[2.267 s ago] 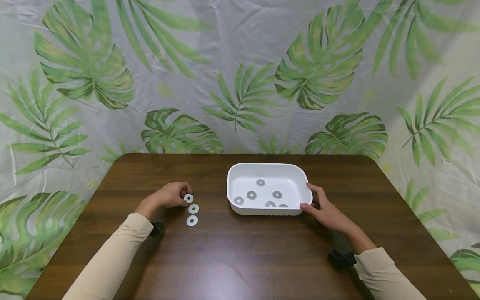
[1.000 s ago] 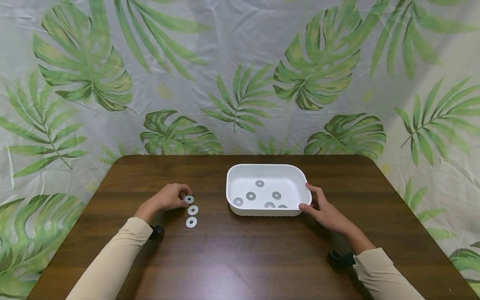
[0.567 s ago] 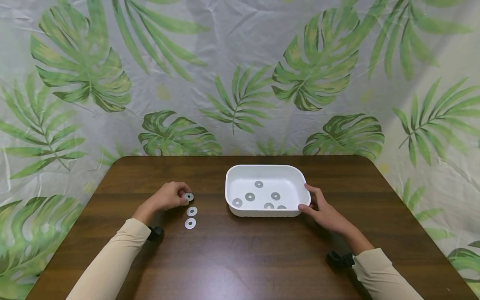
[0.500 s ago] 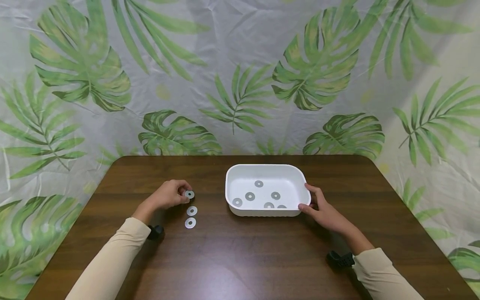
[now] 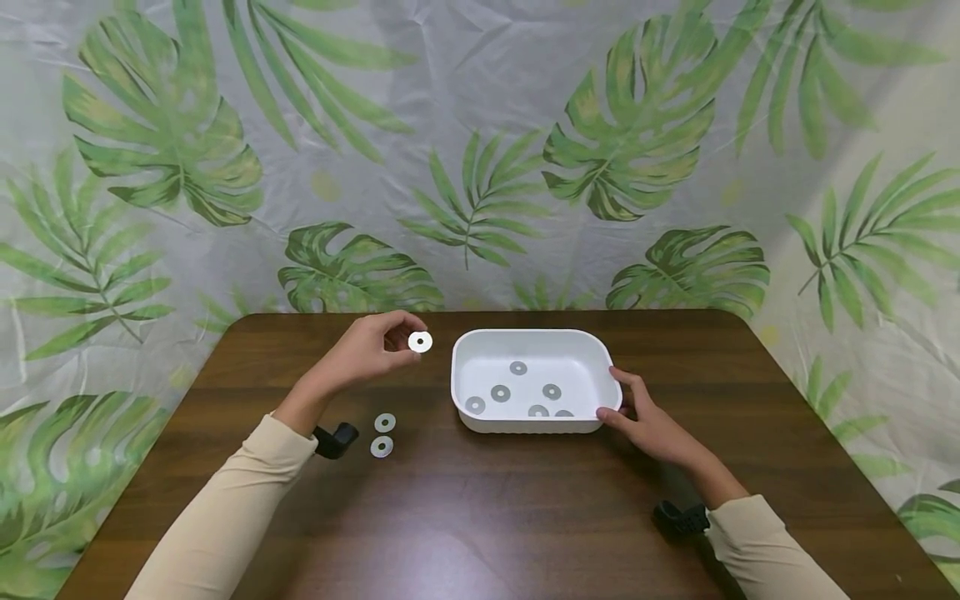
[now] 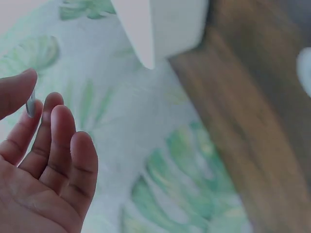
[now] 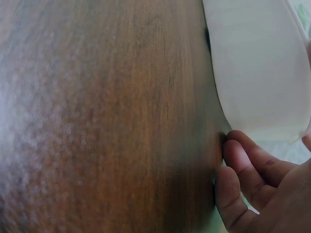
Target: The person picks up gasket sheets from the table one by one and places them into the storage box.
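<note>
My left hand (image 5: 367, 350) is raised over the table left of the white plastic bin (image 5: 532, 426). It pinches a flat metal washer (image 5: 427, 342) between thumb and index finger; the left wrist view catches this washer (image 6: 30, 108) edge-on, the other fingers loosely bent. Two more washers lie on the wood, an upper one (image 5: 378, 422) and a lower one (image 5: 375, 447), below that hand. With thumb and fingers at its right end, my right hand (image 5: 648, 421) grips the bin. Several washers (image 5: 494, 393) lie spread inside, some partly hidden by the front wall.
The dark wooden table (image 5: 480, 517) has rounded far corners. Behind it hangs a pale cloth (image 5: 495, 100) printed with green leaves. A black band (image 5: 336, 440) sits on the left wrist, and a matching black band (image 5: 678, 518) on the right.
My left hand has lifted the top washer of the row of three off the table and carried it up and right, toward the bin. The right hand keeps its place on the bin.
</note>
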The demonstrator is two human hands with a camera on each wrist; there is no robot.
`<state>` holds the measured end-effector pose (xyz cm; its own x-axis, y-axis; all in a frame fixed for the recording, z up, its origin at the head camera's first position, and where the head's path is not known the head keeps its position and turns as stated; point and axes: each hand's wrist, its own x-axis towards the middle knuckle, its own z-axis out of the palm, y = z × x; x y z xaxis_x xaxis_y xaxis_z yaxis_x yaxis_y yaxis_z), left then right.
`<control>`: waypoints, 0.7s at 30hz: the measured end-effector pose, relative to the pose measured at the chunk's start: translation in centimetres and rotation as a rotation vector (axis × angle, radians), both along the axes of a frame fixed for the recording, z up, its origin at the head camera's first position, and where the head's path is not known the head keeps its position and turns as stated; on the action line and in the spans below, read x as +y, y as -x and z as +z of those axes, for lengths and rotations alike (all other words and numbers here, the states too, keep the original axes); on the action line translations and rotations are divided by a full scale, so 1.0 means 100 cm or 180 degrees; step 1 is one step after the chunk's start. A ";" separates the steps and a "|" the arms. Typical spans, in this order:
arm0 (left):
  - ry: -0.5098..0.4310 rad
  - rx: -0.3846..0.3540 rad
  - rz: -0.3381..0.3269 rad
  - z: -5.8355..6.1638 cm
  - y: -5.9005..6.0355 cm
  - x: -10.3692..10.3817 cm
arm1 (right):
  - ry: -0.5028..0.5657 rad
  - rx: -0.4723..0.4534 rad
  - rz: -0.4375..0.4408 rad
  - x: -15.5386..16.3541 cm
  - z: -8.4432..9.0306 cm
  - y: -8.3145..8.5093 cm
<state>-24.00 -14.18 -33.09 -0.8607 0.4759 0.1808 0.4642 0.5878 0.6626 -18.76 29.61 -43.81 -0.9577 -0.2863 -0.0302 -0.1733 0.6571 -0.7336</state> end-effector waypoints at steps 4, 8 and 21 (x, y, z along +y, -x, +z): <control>-0.0086 -0.0006 -0.0136 0.020 -0.004 0.017 | -0.0005 0.0018 -0.0004 -0.002 0.001 -0.001; -0.0093 0.0046 -0.0231 0.032 0.001 0.033 | 0.0025 0.0043 0.0010 -0.002 0.003 -0.001; -0.0048 -0.0088 -0.0268 0.039 0.026 0.074 | 0.0024 0.0060 0.0034 -0.001 0.001 -0.001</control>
<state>-26.61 -6.75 -29.15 -0.8225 0.5442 0.1651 0.4929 0.5374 0.6842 -18.67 29.48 -43.72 -0.9549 -0.2967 -0.0099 -0.1942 0.6496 -0.7351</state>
